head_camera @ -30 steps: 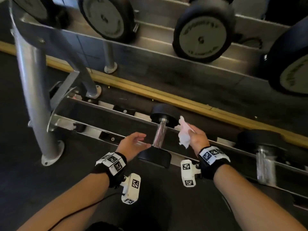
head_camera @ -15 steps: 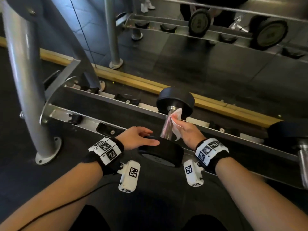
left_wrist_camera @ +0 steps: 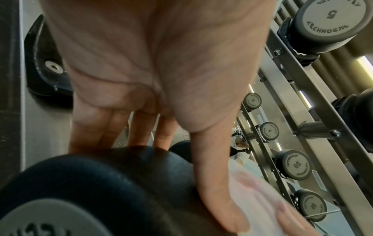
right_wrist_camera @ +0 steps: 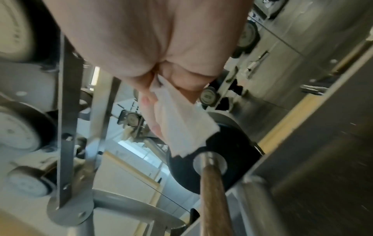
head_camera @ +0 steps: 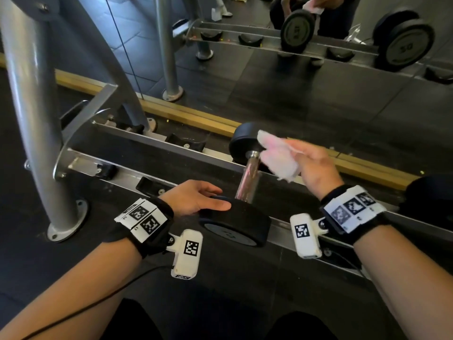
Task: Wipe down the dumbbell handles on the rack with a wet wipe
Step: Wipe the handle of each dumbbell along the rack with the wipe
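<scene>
Our right hand pinches the crumpled white wet wipe just right of the chrome dumbbell handle, whose long axis runs away from us across the grey steel rack rail. Our left hand, fingers straight, rests on the near black rubber dumbbell head.

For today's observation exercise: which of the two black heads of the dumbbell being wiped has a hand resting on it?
The near head, closest to the person: the left hand rests on it with straight fingers. The far head is untouched.
</scene>
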`<state>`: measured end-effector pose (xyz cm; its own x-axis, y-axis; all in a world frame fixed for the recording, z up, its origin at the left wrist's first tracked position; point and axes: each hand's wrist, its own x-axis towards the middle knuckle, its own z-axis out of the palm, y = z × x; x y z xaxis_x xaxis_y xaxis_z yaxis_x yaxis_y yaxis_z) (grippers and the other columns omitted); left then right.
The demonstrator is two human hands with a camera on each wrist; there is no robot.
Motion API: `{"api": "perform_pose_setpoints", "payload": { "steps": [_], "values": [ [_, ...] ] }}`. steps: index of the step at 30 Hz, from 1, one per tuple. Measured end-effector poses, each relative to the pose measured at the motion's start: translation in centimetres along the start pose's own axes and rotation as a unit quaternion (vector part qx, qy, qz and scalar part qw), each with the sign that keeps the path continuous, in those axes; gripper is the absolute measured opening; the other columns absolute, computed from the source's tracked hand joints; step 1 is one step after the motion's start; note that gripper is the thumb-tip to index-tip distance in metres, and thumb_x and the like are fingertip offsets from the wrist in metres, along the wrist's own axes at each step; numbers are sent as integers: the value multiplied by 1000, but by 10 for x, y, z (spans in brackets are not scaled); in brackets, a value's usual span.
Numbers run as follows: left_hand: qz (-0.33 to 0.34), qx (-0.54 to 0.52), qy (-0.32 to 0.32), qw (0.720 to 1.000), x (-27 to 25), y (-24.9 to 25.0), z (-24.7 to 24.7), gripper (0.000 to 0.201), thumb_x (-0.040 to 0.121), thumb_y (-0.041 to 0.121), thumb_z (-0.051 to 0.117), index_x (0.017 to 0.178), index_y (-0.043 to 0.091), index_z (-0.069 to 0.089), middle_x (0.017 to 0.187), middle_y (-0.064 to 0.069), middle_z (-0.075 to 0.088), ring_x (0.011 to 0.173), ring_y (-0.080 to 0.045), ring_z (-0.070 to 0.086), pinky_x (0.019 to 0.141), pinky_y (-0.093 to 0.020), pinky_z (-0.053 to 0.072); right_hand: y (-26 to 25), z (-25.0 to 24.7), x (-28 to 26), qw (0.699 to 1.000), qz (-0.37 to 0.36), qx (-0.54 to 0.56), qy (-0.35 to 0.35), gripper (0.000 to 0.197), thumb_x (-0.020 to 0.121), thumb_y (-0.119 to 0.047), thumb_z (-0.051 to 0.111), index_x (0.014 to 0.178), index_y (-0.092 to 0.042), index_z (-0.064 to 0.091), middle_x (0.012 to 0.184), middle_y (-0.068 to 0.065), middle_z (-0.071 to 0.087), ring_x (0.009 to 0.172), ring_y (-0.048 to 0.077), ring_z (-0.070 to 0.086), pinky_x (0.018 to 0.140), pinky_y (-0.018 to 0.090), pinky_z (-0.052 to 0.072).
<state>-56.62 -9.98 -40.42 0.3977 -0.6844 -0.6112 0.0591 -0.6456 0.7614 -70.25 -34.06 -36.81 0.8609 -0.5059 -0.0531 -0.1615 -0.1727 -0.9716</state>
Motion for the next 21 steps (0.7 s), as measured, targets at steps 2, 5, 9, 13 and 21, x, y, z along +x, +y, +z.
{"api": "perform_pose_setpoints", "payload": {
  "steps": [2,5,9,13,21],
  "values": [
    [-4,3,-2,1000,1,0,-1,89,50,52,83,132,28,57,115,5,72,106,-11,69,102,-40,52,-5,-3,8,994,-80,-75,22,31,92,-36,55,119,-48,66,125,-9,65,117,8,58,91,21,49],
    [-12,-6,-5,1000,2,-1,-1,79,51,51,84,124,33,60,110,7,74,105,-11,70,102,-43,52,-9,1,22,960,-155,-224,-68,40,103,-25,46,137,-44,52,134,-9,60,124,8,55,107,28,41],
    [-14,-12,0,1000,2,-1,-1,75,49,51,84,119,35,62,112,6,74,107,-14,69,104,-45,50,10,23,35,914,-56,-349,-200,54,86,-50,69,133,-24,57,126,7,64,114,23,62,104,42,46],
    [-9,-20,12,1000,3,-5,2,80,48,51,85,123,32,63,114,5,73,108,-15,69,102,-45,51,25,26,33,833,-77,-469,-281,53,103,-16,45,153,-26,31,163,2,21,150,20,18,122,36,15],
    [-1,-39,24,999,1,-7,5,93,38,57,85,123,29,62,116,2,73,107,-17,70,101,-46,53,35,24,12,809,-155,-463,-326,54,101,0,35,151,-20,34,163,2,21,150,23,17,118,30,11]
  ]
}}
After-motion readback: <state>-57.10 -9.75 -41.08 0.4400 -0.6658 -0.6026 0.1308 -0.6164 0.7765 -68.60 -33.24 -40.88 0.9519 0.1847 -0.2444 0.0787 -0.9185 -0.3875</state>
